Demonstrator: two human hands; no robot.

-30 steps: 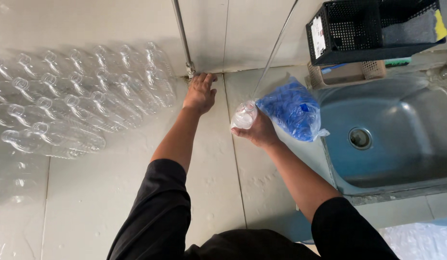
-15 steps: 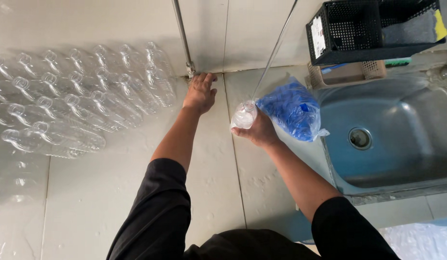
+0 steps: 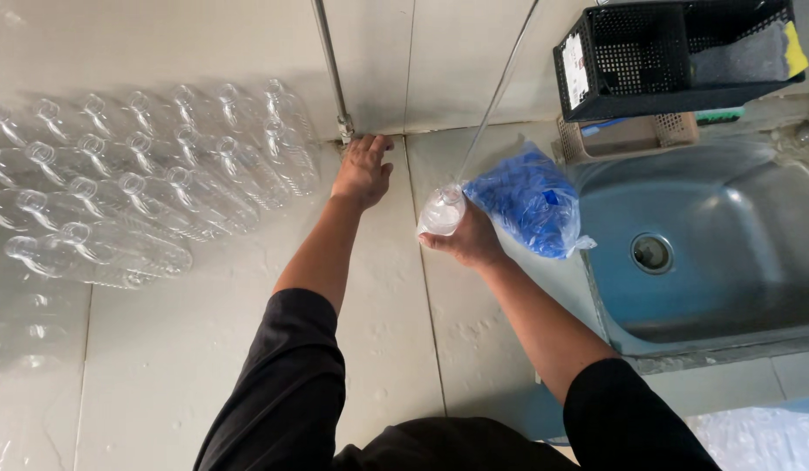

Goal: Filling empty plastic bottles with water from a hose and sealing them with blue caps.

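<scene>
A person's right hand (image 3: pixel 471 240) grips a clear plastic bottle (image 3: pixel 442 212) under a thin hose (image 3: pixel 496 92) near the counter's (image 3: pixel 248 349) back edge, beside a bag of blue caps (image 3: pixel 533 199). The left hand (image 3: pixel 363 170) rests open by the pipe (image 3: pixel 332 65). Empty bottles (image 3: pixel 143 187) lie at left; the sink (image 3: pixel 718 253) at right.

Clear plastic bottle (image 3: pixel 441 212), upright, thin tube (image 3: pixel 496 96) entering

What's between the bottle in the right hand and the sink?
In the head view, a bag of blue caps lies on the counter between the bottle, held by the right hand, and the sink.
</scene>
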